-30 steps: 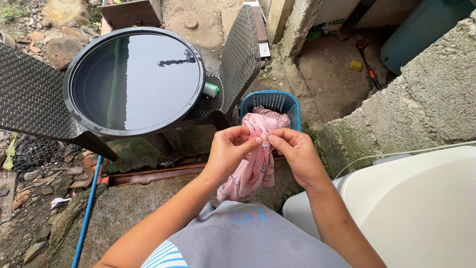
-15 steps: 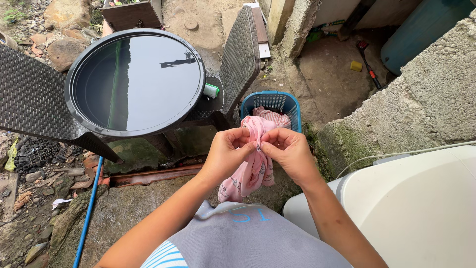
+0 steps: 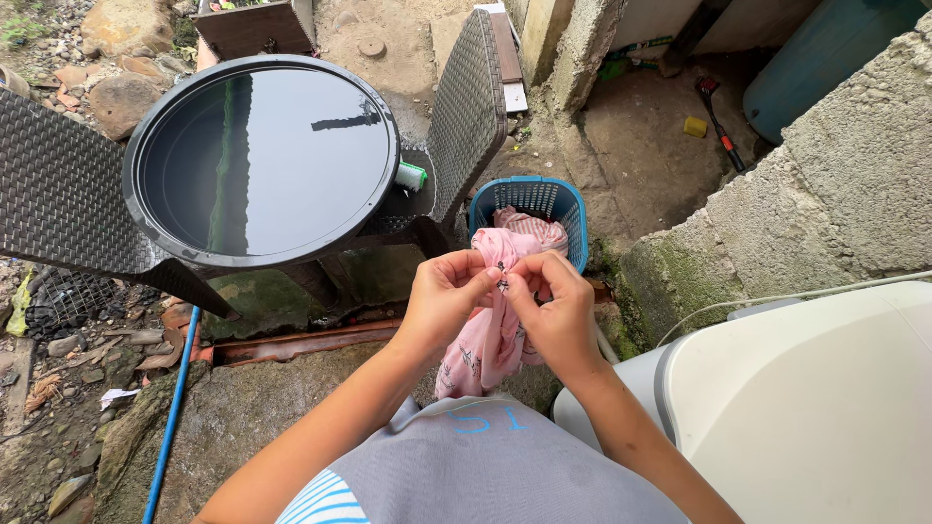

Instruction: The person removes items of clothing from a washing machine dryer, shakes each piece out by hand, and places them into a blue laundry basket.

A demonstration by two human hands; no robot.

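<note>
A pink patterned cloth (image 3: 482, 344) hangs from both my hands in front of my chest. My left hand (image 3: 445, 296) pinches its top edge with thumb and fingers. Close beside it, my right hand (image 3: 551, 309) grips the same edge, the two hands almost touching. Just beyond the hands stands a blue plastic basket (image 3: 573, 209) with more pink striped cloth inside.
A large black round basin of water (image 3: 260, 157) rests on a dark woven chair (image 3: 58, 189) at the left. A white washing machine (image 3: 815, 398) fills the lower right. A rough concrete wall (image 3: 825, 194) stands at right, and a blue hose (image 3: 173, 408) lies on the ground.
My two hands have drawn closer together on the cloth's top edge, the right hand shifting left and down. The cloth hangs more bunched between them.
</note>
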